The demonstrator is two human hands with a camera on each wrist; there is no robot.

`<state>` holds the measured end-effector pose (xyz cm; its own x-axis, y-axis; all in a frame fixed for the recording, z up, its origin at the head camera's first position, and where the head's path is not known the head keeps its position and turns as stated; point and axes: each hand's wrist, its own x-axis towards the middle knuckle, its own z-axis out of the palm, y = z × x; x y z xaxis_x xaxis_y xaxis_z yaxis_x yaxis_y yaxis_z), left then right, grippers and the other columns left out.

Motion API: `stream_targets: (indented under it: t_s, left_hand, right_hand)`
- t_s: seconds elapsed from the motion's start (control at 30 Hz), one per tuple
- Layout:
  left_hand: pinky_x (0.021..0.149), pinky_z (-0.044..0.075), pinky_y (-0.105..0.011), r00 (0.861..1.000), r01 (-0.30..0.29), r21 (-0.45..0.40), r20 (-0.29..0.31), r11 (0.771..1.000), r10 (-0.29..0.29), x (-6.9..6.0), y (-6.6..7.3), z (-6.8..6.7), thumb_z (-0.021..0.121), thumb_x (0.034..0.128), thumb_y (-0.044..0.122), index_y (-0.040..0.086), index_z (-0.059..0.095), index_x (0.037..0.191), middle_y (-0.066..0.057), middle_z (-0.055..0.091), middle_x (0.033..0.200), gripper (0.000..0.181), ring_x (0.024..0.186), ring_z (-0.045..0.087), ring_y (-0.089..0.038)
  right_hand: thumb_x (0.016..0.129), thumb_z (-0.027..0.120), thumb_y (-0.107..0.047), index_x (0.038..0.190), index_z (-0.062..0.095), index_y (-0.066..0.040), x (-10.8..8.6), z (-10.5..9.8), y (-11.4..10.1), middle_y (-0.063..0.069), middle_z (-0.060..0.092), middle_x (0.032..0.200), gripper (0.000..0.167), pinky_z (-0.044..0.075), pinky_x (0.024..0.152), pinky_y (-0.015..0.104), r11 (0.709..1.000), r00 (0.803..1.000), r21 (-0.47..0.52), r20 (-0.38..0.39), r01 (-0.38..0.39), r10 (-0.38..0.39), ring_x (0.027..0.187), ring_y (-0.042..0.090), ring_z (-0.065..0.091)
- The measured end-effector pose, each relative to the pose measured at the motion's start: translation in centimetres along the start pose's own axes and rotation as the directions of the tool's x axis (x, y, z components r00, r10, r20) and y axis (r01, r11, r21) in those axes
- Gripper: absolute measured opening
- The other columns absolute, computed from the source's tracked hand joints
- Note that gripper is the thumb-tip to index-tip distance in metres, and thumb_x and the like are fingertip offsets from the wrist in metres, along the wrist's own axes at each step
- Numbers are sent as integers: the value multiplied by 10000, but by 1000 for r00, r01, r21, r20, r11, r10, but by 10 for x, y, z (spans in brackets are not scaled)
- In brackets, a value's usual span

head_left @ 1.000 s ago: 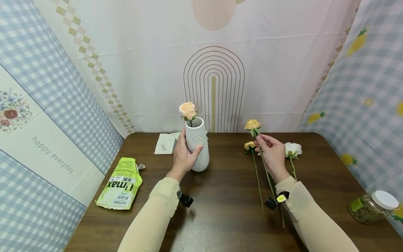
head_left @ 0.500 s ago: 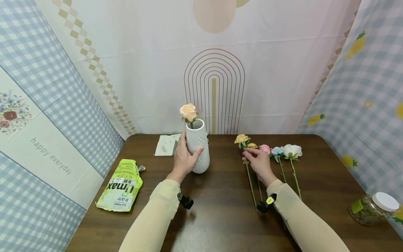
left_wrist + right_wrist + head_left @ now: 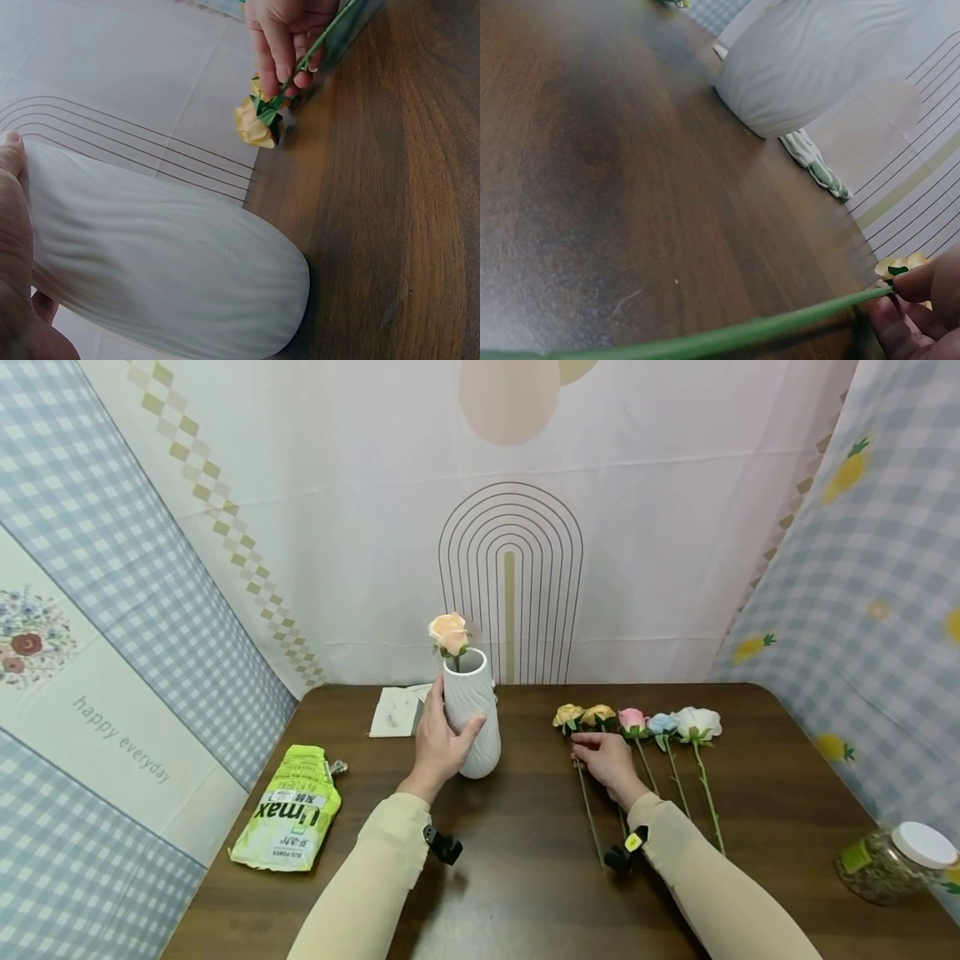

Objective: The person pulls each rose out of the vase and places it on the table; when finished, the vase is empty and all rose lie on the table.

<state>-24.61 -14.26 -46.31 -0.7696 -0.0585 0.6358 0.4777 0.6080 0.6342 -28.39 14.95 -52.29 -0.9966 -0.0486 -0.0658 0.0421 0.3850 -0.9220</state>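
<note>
My left hand [image 3: 438, 745] grips the white ribbed vase [image 3: 476, 727], thumb across its front; the vase stands upright on the table. A peach rose [image 3: 448, 633] leans in its mouth, the lower stem hidden inside. My right hand [image 3: 606, 762] pinches the stem of a yellow rose [image 3: 567, 717] just below its bloom, and the stem slants toward me. In the left wrist view the yellow bloom [image 3: 253, 126] hangs beneath the fingertips. Right beside it lies a second yellow rose [image 3: 599, 716], its stem partly behind the hand.
Right of the hand lie a pink rose [image 3: 632, 720], a blue rose [image 3: 663, 724] and a white rose [image 3: 698, 724] in a row. A green-and-white bag [image 3: 288, 810] lies left, a lidded jar [image 3: 892, 864] right. A white paper-like sheet [image 3: 392, 712] is behind the vase.
My right hand has moved left and down with the yellow rose, lowering it beside the other roses. The left hand has stayed on the vase.
</note>
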Motion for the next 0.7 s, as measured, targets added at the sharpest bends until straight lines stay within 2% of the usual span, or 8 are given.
stream_targets:
  t_s: [0.2, 0.33, 0.47, 0.6, 0.7]
  left_hand:
    - [972, 400, -487, 1000, 5, 4, 2, 1000, -6, -1, 0, 0, 698, 850, 398, 96, 200, 1522, -178, 437, 1389, 889, 1217, 474, -305]
    - [970, 402, -490, 1000, 13, 4, 8, 1000, -13, -1, 0, 0, 692, 856, 403, 102, 196, 1523, -176, 429, 1397, 885, 1218, 473, -307]
    - [959, 409, -492, 1000, 12, 5, 3, 1000, -12, -2, 1, 0, 695, 853, 398, 100, 205, 1519, -174, 438, 1386, 878, 1205, 483, -308]
    - [965, 406, -492, 1000, 8, 10, 4, 1000, -8, -2, 1, 0, 695, 854, 401, 103, 204, 1520, -173, 437, 1389, 879, 1213, 479, -308]
    - [965, 404, -498, 1000, 0, 13, 1, 1000, 0, -1, 2, -1, 698, 855, 395, 92, 206, 1517, -180, 432, 1393, 879, 1218, 475, -317]
  right_hand:
    - [906, 649, -89, 1164, 691, -23, -1, 2, 2, 133, 706, 988, 269, 516, 635, 246, 998, 1000, -56, -12, 3, -4, 799, 154, 651]
    - [894, 667, -109, 1163, 698, -48, -3, 2, 0, 133, 682, 1099, 277, 502, 690, 284, 992, 1000, -124, -22, 15, -18, 902, 205, 618]
    - [892, 673, -124, 1166, 695, -45, -7, 0, -3, 126, 684, 1111, 286, 499, 767, 357, 978, 998, -199, -17, 63, -68, 982, 248, 611]
    - [893, 677, -147, 1140, 703, -53, -12, -8, -11, 104, 702, 1050, 265, 504, 759, 404, 931, 983, -323, -20, 168, -184, 907, 242, 637]
    - [893, 680, -160, 1116, 706, -42, -17, -14, -28, 107, 705, 1025, 254, 501, 734, 422, 883, 954, -388, -31, 264, -298, 859, 242, 638]
